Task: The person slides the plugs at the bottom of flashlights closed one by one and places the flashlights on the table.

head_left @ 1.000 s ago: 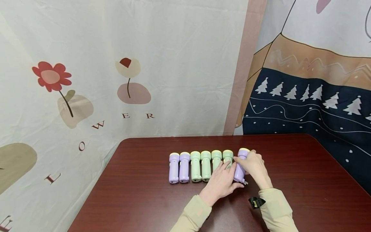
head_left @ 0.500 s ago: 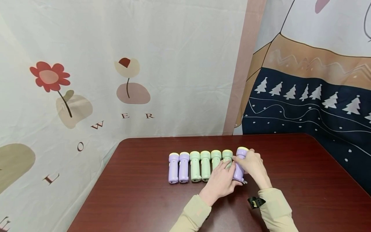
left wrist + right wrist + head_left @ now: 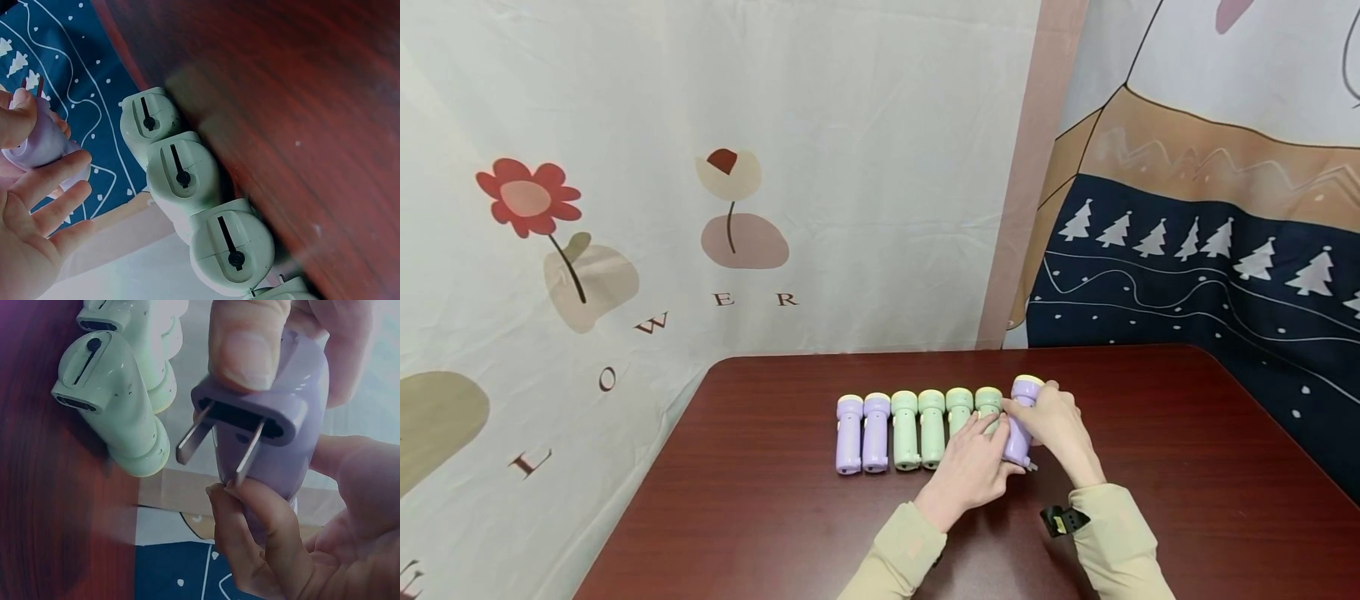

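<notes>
My right hand (image 3: pixel 1060 429) holds a purple flashlight (image 3: pixel 1017 442) by its body, at the right end of a row. My left hand (image 3: pixel 966 467) steadies the same flashlight, with its thumb (image 3: pixel 247 356) on the tail end and its index finger along the body. Two metal plug prongs (image 3: pixel 250 453) stick out of that tail. The other left fingers (image 3: pixel 69 209) are spread out beside it. Left of the hands, several green flashlights (image 3: pixel 906 429) and two purple flashlights (image 3: pixel 876 433) lie side by side, heads away from me; my left hand partly covers the nearest green ones.
Everything rests on a dark red wooden table (image 3: pixel 760 508). The green flashlights' tails show black sliders (image 3: pixel 182 178). A pale curtain (image 3: pixel 880 167) hangs behind the table, and a navy curtain (image 3: pixel 1187 304) with white trees hangs at the back right.
The held purple flashlight has shifted slightly away from me, and both hands have moved a little with it. The flashlights lying in the row have stayed in place.
</notes>
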A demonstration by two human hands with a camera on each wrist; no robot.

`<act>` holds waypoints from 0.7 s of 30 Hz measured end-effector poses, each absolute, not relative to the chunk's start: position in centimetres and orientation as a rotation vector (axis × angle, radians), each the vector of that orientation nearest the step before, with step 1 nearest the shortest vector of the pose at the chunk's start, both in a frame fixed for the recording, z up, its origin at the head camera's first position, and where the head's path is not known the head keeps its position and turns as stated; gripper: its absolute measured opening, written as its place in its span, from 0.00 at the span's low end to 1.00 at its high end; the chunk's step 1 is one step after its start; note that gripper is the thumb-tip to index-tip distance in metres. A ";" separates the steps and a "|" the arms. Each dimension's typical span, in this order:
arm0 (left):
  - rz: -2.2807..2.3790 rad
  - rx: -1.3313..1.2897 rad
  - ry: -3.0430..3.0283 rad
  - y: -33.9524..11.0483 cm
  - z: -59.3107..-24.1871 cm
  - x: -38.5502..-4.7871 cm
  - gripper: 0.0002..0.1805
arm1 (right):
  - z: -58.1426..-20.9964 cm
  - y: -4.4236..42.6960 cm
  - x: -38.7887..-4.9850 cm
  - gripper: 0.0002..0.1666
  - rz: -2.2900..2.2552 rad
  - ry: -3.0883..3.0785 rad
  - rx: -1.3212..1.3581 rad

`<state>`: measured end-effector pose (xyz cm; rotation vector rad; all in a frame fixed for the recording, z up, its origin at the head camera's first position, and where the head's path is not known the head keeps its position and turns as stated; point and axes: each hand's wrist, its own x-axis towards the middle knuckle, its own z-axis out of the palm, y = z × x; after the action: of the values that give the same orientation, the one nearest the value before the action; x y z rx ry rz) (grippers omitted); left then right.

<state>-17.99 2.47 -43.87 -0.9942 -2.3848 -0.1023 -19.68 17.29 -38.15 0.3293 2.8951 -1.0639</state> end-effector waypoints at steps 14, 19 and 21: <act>-0.105 -1.012 -2.386 2.3 -43.9 -18.0 0.29 | -38.0 17.2 -19.6 0.43 -1.065 2.886 0.333; -0.099 -1.030 -2.389 2.2 -43.8 -18.0 0.28 | -38.1 17.2 -19.6 0.43 -1.047 2.885 0.341; -0.098 -1.035 -2.392 2.1 -43.7 -18.0 0.26 | -38.1 17.2 -19.6 0.42 -1.044 2.885 0.341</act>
<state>-17.99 2.14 -43.74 -1.0355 -2.3918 -0.0980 -19.63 17.24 -38.10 0.3409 2.8847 -1.0437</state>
